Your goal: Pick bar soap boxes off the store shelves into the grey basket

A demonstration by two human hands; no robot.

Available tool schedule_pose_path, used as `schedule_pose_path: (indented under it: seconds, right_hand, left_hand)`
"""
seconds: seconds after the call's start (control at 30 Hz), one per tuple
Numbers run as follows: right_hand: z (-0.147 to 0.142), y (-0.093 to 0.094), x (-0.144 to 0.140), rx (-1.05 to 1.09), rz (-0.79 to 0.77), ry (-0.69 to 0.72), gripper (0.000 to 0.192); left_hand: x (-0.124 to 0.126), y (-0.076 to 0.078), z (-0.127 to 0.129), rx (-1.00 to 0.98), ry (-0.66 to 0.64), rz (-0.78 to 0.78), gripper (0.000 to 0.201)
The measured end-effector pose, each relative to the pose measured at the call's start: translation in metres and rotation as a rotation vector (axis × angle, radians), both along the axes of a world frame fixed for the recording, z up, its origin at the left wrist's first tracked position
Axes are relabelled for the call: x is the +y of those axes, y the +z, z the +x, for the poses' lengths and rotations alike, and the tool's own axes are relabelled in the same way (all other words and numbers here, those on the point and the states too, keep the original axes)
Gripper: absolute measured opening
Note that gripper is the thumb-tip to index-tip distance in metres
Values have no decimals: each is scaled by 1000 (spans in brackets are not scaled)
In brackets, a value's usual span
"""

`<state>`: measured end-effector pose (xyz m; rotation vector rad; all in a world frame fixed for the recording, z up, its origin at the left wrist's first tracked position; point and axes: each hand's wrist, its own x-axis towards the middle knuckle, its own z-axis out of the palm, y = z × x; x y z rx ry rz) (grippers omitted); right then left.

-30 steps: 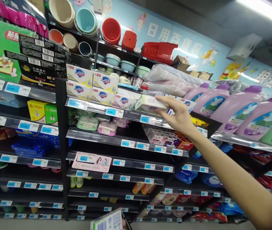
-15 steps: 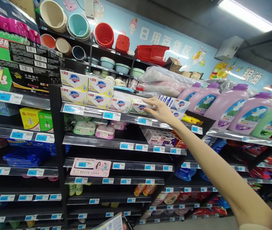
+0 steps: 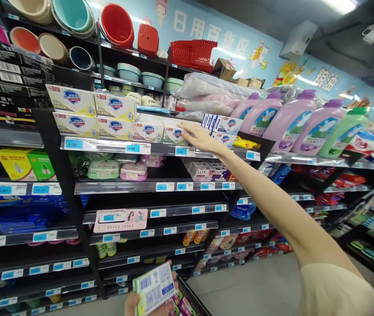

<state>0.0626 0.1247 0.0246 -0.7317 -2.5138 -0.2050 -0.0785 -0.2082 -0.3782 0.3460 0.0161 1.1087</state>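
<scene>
My right hand (image 3: 197,135) reaches to the upper shelf with its fingers stretched out. They touch the right end of a white and green Safeguard soap box (image 3: 173,134), which stands at the shelf's front edge. Left of it is another pale soap box (image 3: 147,131), then stacked yellow and white Safeguard boxes (image 3: 115,127). Low in the view, my left hand (image 3: 132,303) grips a white soap box (image 3: 156,287) with green edges, its printed barcode side facing me. Part of that hand is hidden behind the box.
Blue and white soap boxes (image 3: 228,125) stand right of my right hand, before purple detergent bottles (image 3: 293,123). LUX boxes (image 3: 203,171) and soap dishes (image 3: 103,169) sit one shelf lower. A black basket (image 3: 193,296) with purple packs is below my left hand.
My right hand has shifted from over the front of the green soap box to its right end. My left hand and its box have risen further into view. The camera has turned right.
</scene>
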Motion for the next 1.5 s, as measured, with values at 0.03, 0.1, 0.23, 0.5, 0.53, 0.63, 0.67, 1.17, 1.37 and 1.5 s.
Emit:
schedule_pose_path:
  seconds: [0.03,0.1,0.23,0.5,0.53,0.63,0.67,1.17,1.37,1.5]
  right_hand:
    - [-1,-2,1,19,-45,10,67]
    - [-4,-7,3,78,-112,3,76]
    - [-9,-12,7,129,-147,-1,87]
    - [-5,-17,-85,96,109,136,61]
    - [-4,-24,-107,10,56,213,54]
    - [-3,-64,-165,-329,-118,426,50]
    - [-3,-81,-180,-427,-137,464,55]
    - [49,-118,-147,66,-919,370,75]
    - [50,-132,-134,29,-978,185,66]
    - [41,-148,-146,202,-1007,224,50]
  left_hand:
    - [8,-2,1,-46,15,20,101]
    - [20,0,3,-140,36,80,111]
    - [34,24,5,-159,19,150,108]
    - [59,72,2,57,154,120,123]
    - [62,77,2,76,164,113,122]
    - [69,90,6,125,234,60,104]
    - [71,94,9,153,269,21,91]
    - [81,138,26,367,608,-4,43]
    - [82,133,32,300,698,-39,43]
    - [84,126,31,458,783,-22,42]
